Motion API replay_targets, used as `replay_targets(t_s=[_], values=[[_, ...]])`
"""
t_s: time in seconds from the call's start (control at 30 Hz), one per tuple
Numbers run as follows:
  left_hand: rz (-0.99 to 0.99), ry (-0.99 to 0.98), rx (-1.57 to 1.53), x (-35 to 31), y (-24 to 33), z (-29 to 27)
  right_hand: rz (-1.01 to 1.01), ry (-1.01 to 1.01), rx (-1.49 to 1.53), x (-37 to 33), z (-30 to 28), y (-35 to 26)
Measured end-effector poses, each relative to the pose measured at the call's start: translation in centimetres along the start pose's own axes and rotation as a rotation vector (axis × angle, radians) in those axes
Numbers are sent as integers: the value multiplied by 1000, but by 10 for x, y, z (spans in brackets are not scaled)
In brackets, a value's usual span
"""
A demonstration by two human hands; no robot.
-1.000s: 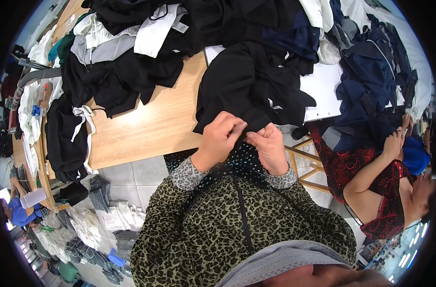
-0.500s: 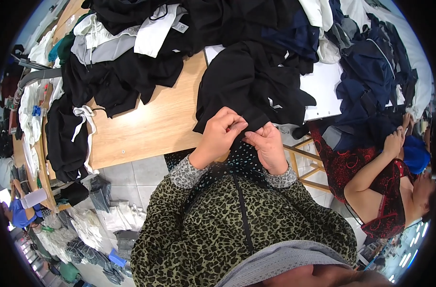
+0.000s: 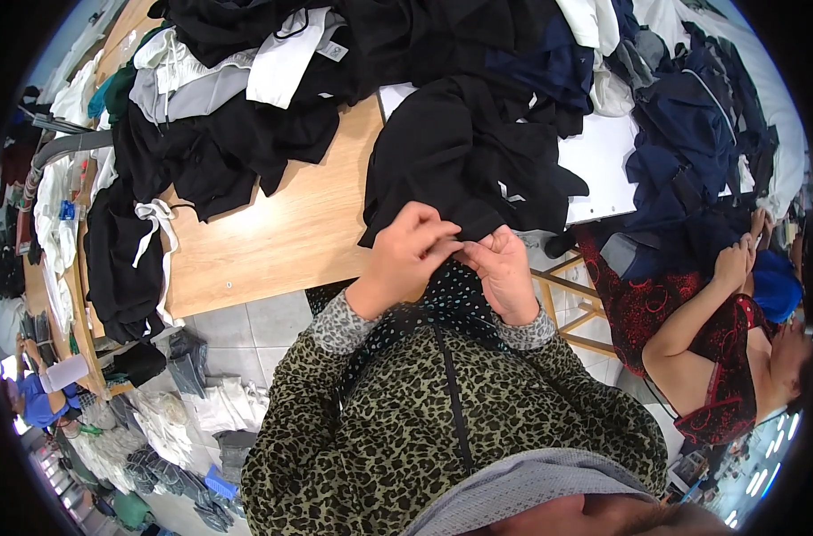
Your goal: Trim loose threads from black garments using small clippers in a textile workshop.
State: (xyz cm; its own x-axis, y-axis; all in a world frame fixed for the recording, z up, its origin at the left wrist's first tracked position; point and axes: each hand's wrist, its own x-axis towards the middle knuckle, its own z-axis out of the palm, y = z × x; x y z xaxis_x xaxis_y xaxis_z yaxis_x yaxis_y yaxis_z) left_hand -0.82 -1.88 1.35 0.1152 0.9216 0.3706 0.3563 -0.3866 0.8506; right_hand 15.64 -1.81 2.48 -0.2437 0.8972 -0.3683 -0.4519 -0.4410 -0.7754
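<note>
Both hands meet at the near edge of the wooden table (image 3: 272, 241). The left hand (image 3: 406, 255) and the right hand (image 3: 504, 268) are closed, pinching the lower hem of a black garment (image 3: 460, 152), which lies on the table below a pile of dark clothes (image 3: 272, 98).

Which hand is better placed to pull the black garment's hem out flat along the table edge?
Left, probably. The left hand grips the black garment hem beside bare wooden table; the right hand pinches it nearer the table's end.
</note>
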Motion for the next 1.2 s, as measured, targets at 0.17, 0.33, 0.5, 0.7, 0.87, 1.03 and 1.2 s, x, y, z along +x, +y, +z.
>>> replay_targets(t_s=[0.17, 0.33, 0.5, 0.7, 0.87, 1.03, 1.2], values=[[170, 132, 288, -1, -3, 15, -8, -77, 53, 6, -18, 16], [-238, 65, -143, 3, -9, 11, 15, -30, 119, 4, -3, 8], [-824, 14, -727, 8, -8, 3, 28, -27, 128, 5, -6, 8], [-725, 20, -698, 6, -10, 0, 15, -44, 140, 4, -8, 7], [-155, 19, -83, 4, -3, 7, -25, -64, -6, 5, -21, 14], [-445, -56, -478, 6, -14, 12, -23, 33, -40, 0, 0, 4], [-919, -164, -924, 10, -11, 4, -48, 6, -56, 1, -1, 5]])
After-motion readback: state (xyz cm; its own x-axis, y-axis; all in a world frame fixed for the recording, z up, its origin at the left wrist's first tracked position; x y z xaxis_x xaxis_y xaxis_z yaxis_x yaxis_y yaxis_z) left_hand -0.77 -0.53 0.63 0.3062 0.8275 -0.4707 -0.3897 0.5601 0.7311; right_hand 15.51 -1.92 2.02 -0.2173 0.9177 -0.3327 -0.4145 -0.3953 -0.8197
